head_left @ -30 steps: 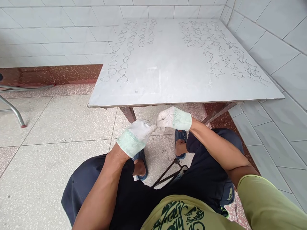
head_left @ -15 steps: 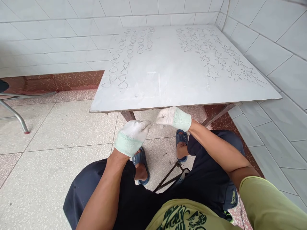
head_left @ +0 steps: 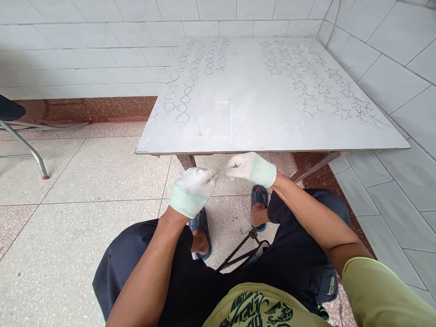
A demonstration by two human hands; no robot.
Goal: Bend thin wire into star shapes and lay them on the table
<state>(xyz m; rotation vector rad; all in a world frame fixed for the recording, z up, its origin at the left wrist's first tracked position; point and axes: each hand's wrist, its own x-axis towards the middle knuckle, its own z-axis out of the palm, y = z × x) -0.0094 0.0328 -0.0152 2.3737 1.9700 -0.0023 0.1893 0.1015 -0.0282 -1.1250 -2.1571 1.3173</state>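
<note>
Both hands wear white knit gloves with pale green cuffs and are held close together just off the table's front edge. My left hand (head_left: 195, 190) is closed, thumb and fingertips pinched toward the right. Facing it across a small gap, my right hand (head_left: 250, 168) is pinched too. Whatever lies between the fingertips is too thin to make out. On the white tabletop (head_left: 259, 131) lie thin wire shapes: rows of figure-eight wire loops (head_left: 183, 113) at the left and many wire stars (head_left: 311, 109) at the right.
White tiled walls (head_left: 102, 36) border the table behind and at the right. Below my hands are wooden table legs (head_left: 315, 164), my sandalled feet and a dark metal frame (head_left: 238, 254). A stool with a metal leg (head_left: 32, 152) stands at far left.
The view has shifted slightly, so the table appears a little further right. My hands stay pinched near each other, with the gap between them much the same.
</note>
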